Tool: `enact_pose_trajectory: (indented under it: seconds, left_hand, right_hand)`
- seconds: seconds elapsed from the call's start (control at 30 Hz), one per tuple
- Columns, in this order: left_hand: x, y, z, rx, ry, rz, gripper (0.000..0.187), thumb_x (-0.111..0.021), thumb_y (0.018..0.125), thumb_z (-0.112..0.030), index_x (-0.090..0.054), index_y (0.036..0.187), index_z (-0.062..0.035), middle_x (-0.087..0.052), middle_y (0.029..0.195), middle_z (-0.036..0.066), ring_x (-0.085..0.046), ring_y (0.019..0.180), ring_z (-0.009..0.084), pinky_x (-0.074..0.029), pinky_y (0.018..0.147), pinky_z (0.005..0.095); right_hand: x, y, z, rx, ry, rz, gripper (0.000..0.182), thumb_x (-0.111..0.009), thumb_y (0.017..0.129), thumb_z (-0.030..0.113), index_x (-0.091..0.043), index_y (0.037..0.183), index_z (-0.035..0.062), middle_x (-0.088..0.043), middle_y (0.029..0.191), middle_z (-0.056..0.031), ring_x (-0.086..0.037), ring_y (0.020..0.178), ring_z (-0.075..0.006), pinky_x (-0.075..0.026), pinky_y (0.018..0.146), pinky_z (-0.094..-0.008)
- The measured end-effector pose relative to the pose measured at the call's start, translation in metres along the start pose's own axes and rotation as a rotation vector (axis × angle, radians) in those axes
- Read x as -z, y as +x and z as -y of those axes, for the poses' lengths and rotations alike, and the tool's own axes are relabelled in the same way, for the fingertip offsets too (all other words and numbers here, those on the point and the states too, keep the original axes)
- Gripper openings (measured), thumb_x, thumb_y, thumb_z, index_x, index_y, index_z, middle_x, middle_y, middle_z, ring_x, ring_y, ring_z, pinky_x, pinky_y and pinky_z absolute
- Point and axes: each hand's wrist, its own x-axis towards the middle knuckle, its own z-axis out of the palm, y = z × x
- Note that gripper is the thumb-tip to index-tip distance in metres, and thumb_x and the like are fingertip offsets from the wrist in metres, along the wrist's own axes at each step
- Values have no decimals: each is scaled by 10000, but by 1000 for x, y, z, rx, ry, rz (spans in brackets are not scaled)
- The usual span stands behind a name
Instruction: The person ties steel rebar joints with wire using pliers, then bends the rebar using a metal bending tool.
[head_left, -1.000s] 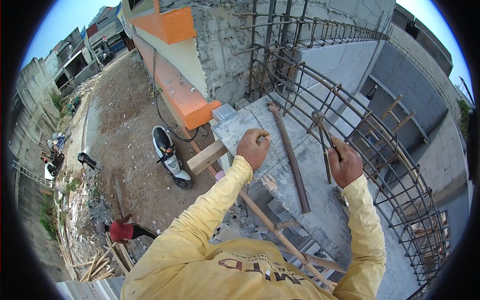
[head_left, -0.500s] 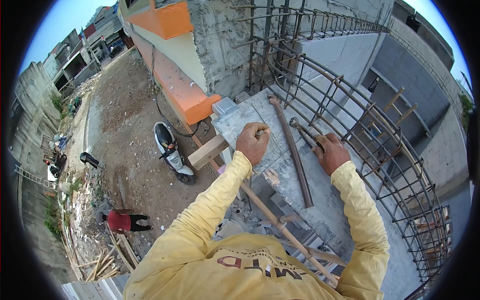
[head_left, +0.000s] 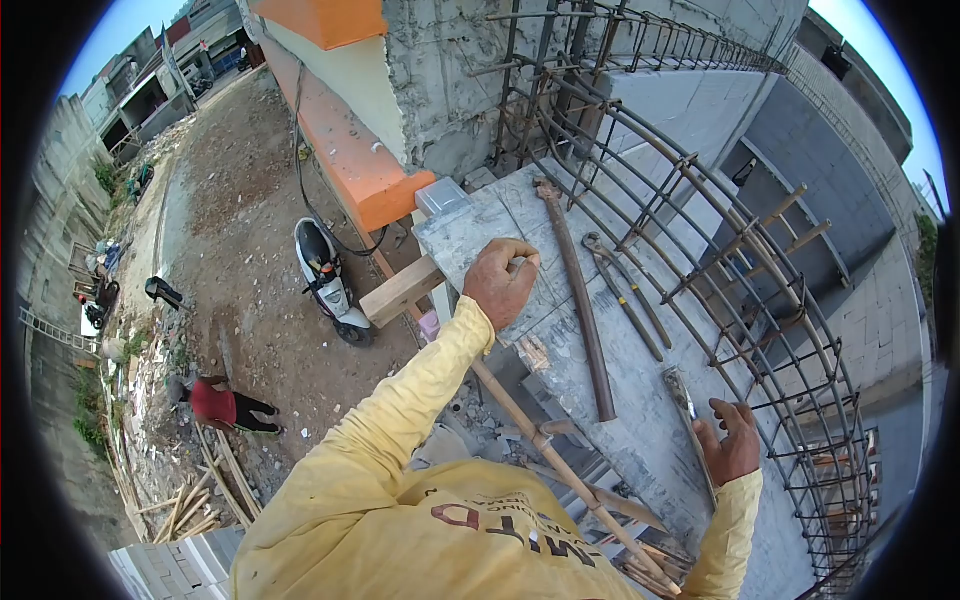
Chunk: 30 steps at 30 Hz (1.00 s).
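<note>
My left hand (head_left: 502, 283) hangs over the left part of the grey board (head_left: 545, 240), fingers curled and thumb meeting the forefinger; I cannot tell what, if anything, is pinched there. To its right lies a hammer (head_left: 580, 300) with a long brown handle. End-cutting pincers (head_left: 627, 297) with yellow marks on their handles rest beside the hammer. My right hand (head_left: 732, 442) is lower on the board, its fingers bent but apart, right beside a long narrow flat piece (head_left: 684, 407) with a dark end.
A curved rebar cage (head_left: 745, 235) runs along the board's right side. A wooden beam end (head_left: 402, 290) and a bamboo pole (head_left: 540, 440) are at the left edge. Far below, on the dirt ground, are a parked scooter (head_left: 328, 280) and a person in a red shirt (head_left: 215, 403).
My right hand has let go of the pincers, leaving them on the board, and moved down and right beside the narrow flat piece. My left hand remains curled in nearly the same place.
</note>
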Motion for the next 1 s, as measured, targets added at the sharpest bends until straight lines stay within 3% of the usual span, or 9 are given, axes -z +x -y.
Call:
enact_pose_trajectory:
  seconds: [0.2,0.5,0.7,0.8,1.0]
  left_hand:
    - [0,0,1,-12,-17,-11,227,-636,896,-228,-688,995,-31,-644,1059,117,-629,876,240,-512,793,354]
    - [3,0,3,-9,-35,-8,225,-640,906,-225,-681,1017,-32,-651,1052,113,-630,881,220,-511,790,343]
    - [4,-1,2,-6,-73,-6,220,-639,910,-220,-675,1018,-32,-650,1060,118,-630,889,225,-512,800,347]
    - [5,0,5,-28,-82,-8,221,-640,911,-220,-674,1018,-30,-647,1067,119,-629,891,229,-512,801,345]
    - [7,-1,3,-24,-126,-8,229,-641,914,-223,-673,1026,-26,-647,1063,119,-627,890,217,-514,793,338]
  right_hand:
    - [-13,-54,-30,-95,25,-102,452,-793,767,300,-674,1090,7,-586,922,-156,-585,868,-322,-490,795,-425]
    - [-29,-83,-42,-194,-95,-247,381,-782,787,284,-613,962,-10,-571,895,-170,-553,864,-360,-457,783,-451]
    - [-38,-88,-48,-107,-246,-302,402,-709,855,350,-569,953,-14,-560,885,-186,-547,867,-394,-442,789,-482]
    - [-34,-87,-50,-18,-255,-296,345,-651,900,307,-556,969,-18,-539,858,-197,-544,819,-410,-434,738,-483]
    - [-20,-79,-50,66,-137,-301,418,-490,993,409,-544,935,-1,-527,778,-199,-533,691,-410,-411,620,-485]
